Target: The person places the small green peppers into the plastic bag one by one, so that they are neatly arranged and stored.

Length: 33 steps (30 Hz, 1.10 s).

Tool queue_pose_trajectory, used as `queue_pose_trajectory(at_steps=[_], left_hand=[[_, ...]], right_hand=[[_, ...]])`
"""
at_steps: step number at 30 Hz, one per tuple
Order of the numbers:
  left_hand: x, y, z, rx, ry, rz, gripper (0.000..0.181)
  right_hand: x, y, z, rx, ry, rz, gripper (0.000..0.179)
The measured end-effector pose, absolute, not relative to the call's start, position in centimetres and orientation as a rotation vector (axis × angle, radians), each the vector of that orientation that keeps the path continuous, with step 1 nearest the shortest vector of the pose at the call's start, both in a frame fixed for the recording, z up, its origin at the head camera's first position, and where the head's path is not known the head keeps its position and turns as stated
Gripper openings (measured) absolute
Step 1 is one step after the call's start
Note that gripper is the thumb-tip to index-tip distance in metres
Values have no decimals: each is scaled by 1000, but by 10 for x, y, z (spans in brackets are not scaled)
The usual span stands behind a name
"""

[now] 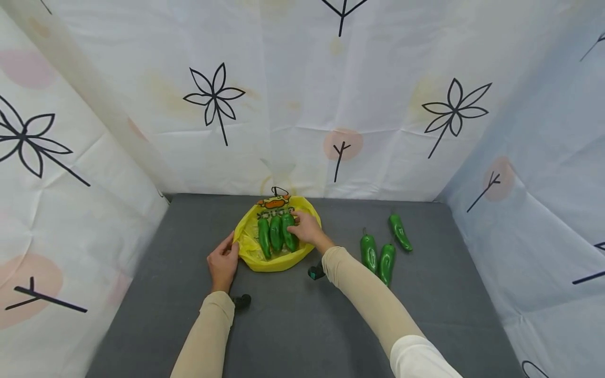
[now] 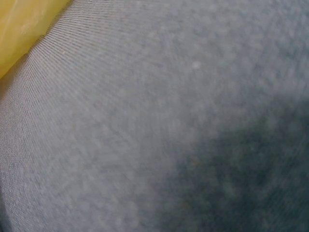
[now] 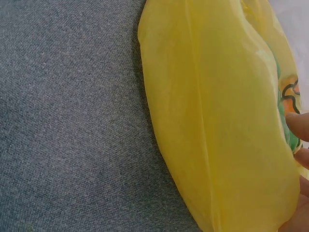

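three long, glossy green peppers (image 1: pixel 276 233) lie side by side in an open yellow plastic bag (image 1: pixel 264 266) on the table, their lengths running away from the person. on my head view, the right hand (image 1: pixel 307 228) reaches over the bag's right rim, its thumb and fingers closed narrowly on the rightmost pepper of the row. the left hand (image 1: pixel 223 262) pinches the bag's left rim between thumb and fingers. i make out an orange and black print (image 1: pixel 274 202) on the bag's far side, just beyond the peppers. to the right of the bag, near the right forearm, i count three loose green peppers (image 1: pixel 368 253): two close together, partly behind the beige sleeve (image 1: pixel 373 294), and one farther back. under it all i see a dark grey fabric-covered table (image 1: pixel 283 325), and behind that a white cloth backdrop (image 1: pixel 293 105) with black line-drawn flowers. my left wrist view catches only a corner of yellow plastic and blurred grey cloth.
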State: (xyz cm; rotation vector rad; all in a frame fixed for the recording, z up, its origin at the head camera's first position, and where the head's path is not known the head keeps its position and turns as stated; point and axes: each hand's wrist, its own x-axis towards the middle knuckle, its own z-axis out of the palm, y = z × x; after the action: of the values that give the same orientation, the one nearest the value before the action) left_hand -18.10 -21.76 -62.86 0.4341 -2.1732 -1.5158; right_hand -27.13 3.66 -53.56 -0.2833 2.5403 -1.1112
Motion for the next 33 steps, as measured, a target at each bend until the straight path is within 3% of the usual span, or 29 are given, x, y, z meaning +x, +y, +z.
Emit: queue_pose_trajectory(at_steps=[33], left_hand=[[-178,-218,-625,439,-2180,-1524,33]], right_hand=[[-267,37,-525,-412,2510,-1177,49]])
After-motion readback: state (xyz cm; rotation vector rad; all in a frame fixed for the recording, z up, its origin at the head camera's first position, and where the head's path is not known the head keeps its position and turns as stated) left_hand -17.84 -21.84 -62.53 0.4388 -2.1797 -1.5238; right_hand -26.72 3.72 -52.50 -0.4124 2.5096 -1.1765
